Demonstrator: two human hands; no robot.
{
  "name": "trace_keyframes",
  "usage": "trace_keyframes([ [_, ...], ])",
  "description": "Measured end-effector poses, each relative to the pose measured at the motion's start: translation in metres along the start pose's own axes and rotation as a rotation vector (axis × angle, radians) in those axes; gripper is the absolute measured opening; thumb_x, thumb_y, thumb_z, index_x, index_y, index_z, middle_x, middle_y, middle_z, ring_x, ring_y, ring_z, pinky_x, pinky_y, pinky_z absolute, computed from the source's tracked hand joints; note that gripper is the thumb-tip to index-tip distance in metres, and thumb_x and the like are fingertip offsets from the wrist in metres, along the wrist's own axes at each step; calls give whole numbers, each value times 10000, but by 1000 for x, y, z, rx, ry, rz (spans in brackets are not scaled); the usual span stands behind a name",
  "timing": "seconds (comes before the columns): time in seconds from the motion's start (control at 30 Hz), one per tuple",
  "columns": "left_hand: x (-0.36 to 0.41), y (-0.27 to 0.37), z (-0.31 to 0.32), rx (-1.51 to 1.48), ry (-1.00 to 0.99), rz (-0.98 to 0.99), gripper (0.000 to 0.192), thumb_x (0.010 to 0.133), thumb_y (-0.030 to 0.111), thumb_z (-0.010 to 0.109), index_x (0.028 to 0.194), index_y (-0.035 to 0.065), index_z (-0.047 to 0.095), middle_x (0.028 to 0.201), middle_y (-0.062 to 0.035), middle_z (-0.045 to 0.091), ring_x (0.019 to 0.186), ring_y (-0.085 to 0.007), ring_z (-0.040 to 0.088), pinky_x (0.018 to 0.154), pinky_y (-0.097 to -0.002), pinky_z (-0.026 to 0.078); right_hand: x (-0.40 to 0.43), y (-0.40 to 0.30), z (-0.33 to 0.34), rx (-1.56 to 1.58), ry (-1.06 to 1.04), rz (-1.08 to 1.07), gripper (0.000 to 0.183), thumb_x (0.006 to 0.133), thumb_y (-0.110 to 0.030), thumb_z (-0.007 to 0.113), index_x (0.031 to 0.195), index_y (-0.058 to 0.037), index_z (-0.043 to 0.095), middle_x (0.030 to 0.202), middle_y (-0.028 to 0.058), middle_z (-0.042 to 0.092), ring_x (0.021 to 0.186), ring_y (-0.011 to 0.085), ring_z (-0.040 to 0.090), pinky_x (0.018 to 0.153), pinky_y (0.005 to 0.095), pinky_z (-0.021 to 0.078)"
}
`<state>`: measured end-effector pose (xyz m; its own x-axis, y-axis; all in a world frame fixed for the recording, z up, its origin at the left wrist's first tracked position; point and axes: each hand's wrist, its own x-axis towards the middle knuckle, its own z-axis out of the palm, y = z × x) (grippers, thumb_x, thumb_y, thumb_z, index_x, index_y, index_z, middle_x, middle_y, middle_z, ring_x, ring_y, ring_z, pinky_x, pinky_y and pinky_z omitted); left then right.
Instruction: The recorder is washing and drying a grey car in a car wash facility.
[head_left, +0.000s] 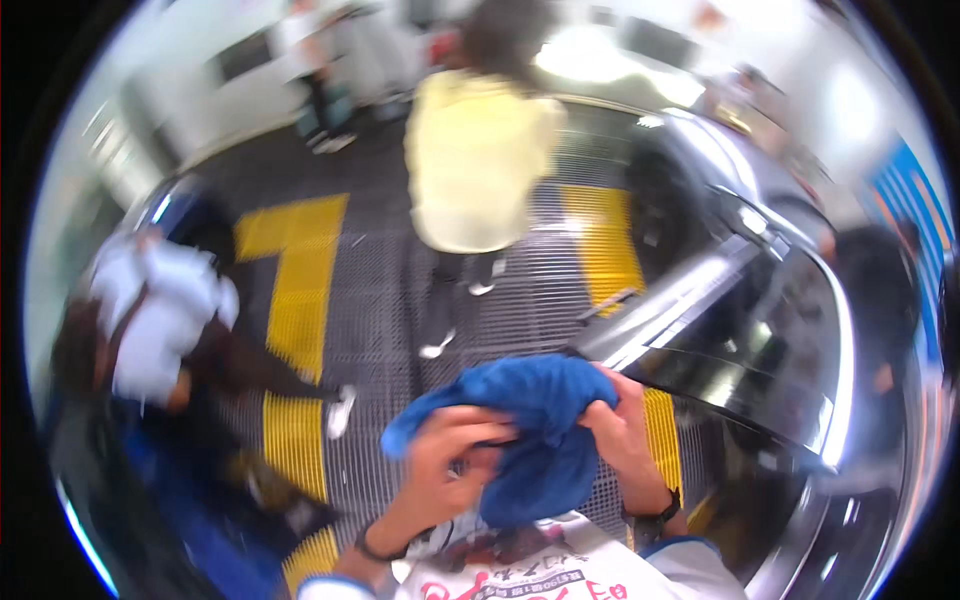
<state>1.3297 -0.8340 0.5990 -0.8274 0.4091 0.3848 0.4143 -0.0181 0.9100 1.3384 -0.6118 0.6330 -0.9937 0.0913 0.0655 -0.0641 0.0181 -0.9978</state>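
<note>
A bunched blue cloth (540, 435) is held up in front of my chest. My right hand (622, 420) grips its right edge between thumb and fingers. At the cloth's left side, my left hand (457, 457) is blurred, with its fingers curled over the fabric; whether they close on it is not plain. Dark bands circle both wrists. Below the cloth shows a white shirt (525, 562) with printed writing.
A dark car with an opened door (720, 352) stands at the right. One person in yellow (480, 165) is ahead; another in light blue (157, 307) bends at a car on the left. The grated floor (375, 300) bears yellow strips (300, 300). More people stand farther off.
</note>
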Motion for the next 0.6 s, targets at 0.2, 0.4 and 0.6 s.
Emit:
trace_keyframes([
  [0.2,97,-60,-24,-126,-193,164,618,753,134,738,1287,12,453,1328,-182,427,1260,-285,409,1029,-408,368,56,-16,2,38,-177,-226,307,659,-80,510,902,58,637,636,45,592,581,83,532,542,246,447],
  [0.4,131,-137,-44,-268,-691,-260,416,828,20,645,1227,-8,531,1244,-103,558,1142,-186,519,969,-311,410,120,45,13,101,154,-157,348,681,-85,510,988,50,605,749,104,620,662,142,584,653,280,485],
  [0.6,237,-173,-28,-264,-504,-362,299,883,4,556,1181,-8,562,1152,-82,588,1037,-180,543,919,-301,415,174,27,-16,-911,830,-204,411,815,-218,652,1143,12,561,1236,157,555,1110,323,555,931,401,460],
])
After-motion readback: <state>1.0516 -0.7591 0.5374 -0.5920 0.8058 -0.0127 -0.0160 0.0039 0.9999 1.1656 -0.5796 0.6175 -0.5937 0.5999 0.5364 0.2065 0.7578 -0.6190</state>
